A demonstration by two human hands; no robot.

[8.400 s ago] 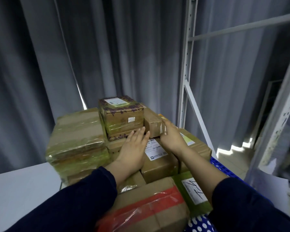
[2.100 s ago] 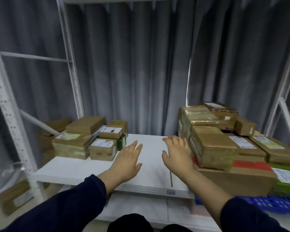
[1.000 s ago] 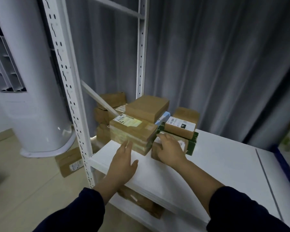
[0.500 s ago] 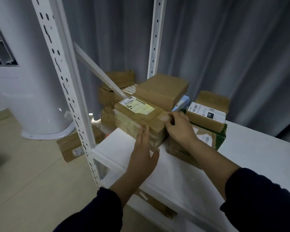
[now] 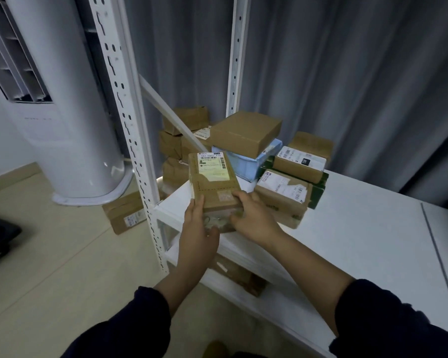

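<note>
While left hand grips, oblong taped carton

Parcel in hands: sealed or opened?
Sealed. The parcel has a flat closed top, label intact, glossy tape round the near end, where left hand and right hand grip it.

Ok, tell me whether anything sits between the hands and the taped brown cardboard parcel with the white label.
Nothing visible does. The left hand and right hand both hold the near end of the taped brown cardboard parcel, with no gap.
</note>
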